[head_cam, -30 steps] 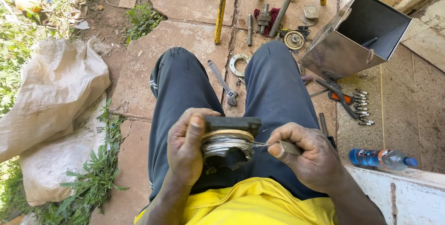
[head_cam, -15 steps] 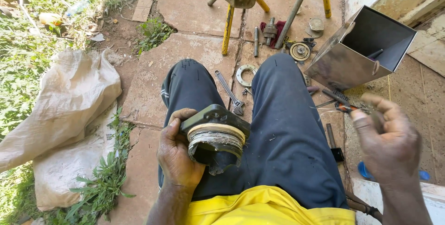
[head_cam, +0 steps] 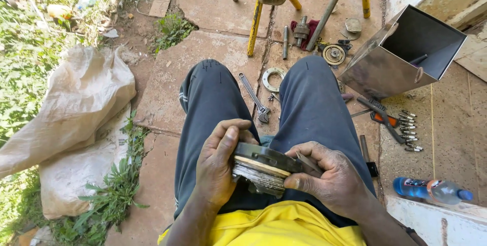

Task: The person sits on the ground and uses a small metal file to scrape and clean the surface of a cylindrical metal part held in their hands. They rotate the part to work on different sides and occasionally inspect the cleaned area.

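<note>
We hold a round metal part (head_cam: 264,167) on our lap, between both hands, just above the yellow shirt (head_cam: 274,228). It looks like a motor or clutch piece: a dark plate on top, a pale band under it and a shiny layered stack below. Our left hand (head_cam: 218,167) is wrapped around its left side, thumb lying along the upper edge and the fingers curled under, so it is closed on the part. Our right hand (head_cam: 332,182) presses on the right side, forefinger stretched along the rim and the other fingers folded over the top; something thin and dark seems to lie under those fingers, but we cannot tell what it is. As we judge it, the work is midway: the part is out and in hand, and many pieces lie loose on the paving. Between our knees lie a wrench (head_cam: 255,99) and a metal ring (head_cam: 274,78); farther off are a disc (head_cam: 334,54) and a bolt on a red rag (head_cam: 302,29), beside the yellow legs of a stool (head_cam: 255,20). To our right a metal box (head_cam: 401,56) lies tipped on its side, with a wire brush (head_cam: 378,111) and a row of screws (head_cam: 410,132) near it, and a bottle (head_cam: 431,189) lies by the wall. Nothing loose has gone back on, so any refitting is left. Sacks (head_cam: 71,119) lie on the grass at our left.
</note>
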